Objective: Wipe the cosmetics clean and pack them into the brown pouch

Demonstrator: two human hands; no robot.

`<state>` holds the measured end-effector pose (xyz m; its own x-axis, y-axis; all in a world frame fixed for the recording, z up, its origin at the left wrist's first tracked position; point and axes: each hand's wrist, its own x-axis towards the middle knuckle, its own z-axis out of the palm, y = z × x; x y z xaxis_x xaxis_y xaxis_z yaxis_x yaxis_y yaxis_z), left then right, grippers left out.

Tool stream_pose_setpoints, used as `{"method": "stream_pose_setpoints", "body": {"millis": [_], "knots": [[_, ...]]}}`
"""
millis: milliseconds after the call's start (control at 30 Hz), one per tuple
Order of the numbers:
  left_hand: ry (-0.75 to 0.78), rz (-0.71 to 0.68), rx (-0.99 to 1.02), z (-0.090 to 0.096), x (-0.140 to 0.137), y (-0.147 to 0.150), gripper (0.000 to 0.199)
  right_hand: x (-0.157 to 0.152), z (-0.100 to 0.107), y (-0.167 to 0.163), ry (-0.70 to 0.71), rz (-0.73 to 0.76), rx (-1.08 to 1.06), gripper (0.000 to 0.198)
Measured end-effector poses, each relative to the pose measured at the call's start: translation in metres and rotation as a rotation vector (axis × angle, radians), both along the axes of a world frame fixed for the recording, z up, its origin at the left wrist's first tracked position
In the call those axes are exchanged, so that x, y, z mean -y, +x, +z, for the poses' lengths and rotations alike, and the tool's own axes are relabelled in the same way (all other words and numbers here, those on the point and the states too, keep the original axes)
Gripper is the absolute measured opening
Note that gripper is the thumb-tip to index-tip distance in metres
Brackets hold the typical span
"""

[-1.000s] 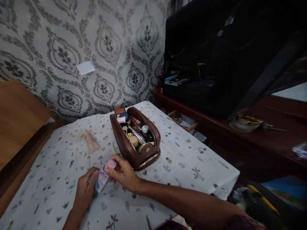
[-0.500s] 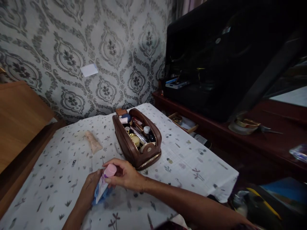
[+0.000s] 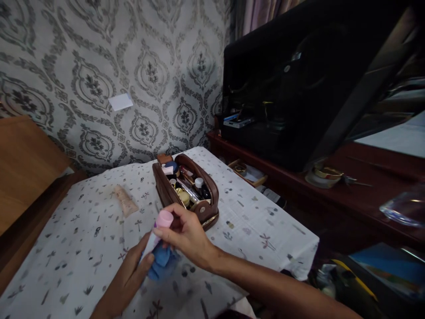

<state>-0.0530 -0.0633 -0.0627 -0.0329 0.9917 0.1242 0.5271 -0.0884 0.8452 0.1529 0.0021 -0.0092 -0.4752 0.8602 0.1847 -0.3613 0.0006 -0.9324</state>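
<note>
Between my two hands is a white tube [image 3: 152, 243] with a pink cap [image 3: 165, 219], tilted with its cap up. My left hand [image 3: 134, 266] is closed around the tube's lower part, its thumb along the side. A blue cloth [image 3: 162, 262] hangs bunched below the tube, under my fingers. My right hand [image 3: 189, 237] pinches the tube at its cap end with thumb and fingers. Just beyond stands an unzipped brown toiletry bag [image 3: 212, 188], filled with cosmetics, among them a white-capped bottle [image 3: 199, 182]. To its left a beige tube [image 3: 125, 200] lies on the patterned tablecloth [image 3: 109, 248].
A large black television [image 3: 265, 79] stands on a dark red cabinet [image 3: 358, 170] at the right. Below it a small drawer [image 3: 252, 173] is pulled out. A brown wooden panel [image 3: 29, 164] borders the table's left side. The patterned wall [image 3: 149, 75] rises behind.
Both hands have lifted the capped tube slightly up and to the right. More of the blue cloth shows beneath it. The view has shifted a little.
</note>
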Motion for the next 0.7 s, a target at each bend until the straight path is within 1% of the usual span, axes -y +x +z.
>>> {"method": "stream_pose_setpoints", "body": {"millis": [100,233,267,367,467,567,633,700], "knots": [[0.04,0.046,0.013,0.013,-0.002,0.02,0.053,-0.004,0.005,0.009,0.009,0.054,-0.012,0.047],[0.023,0.031,0.118,0.041,-0.012,0.052,0.061,-0.009,0.009,0.021,0.044,0.067,-0.014,0.055],[0.009,0.009,0.15,0.047,-0.016,0.06,0.064,-0.01,0.009,0.024,0.044,0.071,0.001,0.055],[-0.023,-0.016,0.222,0.06,-0.024,0.079,0.07,-0.014,0.013,0.031,0.018,0.054,0.033,0.055],[-0.063,-0.026,0.282,0.062,-0.029,0.09,0.068,-0.021,0.019,0.041,0.018,-0.006,0.038,0.049],[-0.12,-0.135,0.318,0.057,-0.033,0.091,0.064,-0.039,0.029,0.057,0.081,-0.095,0.088,0.05],[-0.142,-0.192,0.317,0.052,-0.035,0.086,0.062,-0.057,0.037,0.069,0.15,-0.178,0.201,0.05],[-0.146,-0.195,0.302,0.046,-0.038,0.079,0.061,-0.077,0.047,0.079,0.258,-0.281,0.405,0.042]]}}
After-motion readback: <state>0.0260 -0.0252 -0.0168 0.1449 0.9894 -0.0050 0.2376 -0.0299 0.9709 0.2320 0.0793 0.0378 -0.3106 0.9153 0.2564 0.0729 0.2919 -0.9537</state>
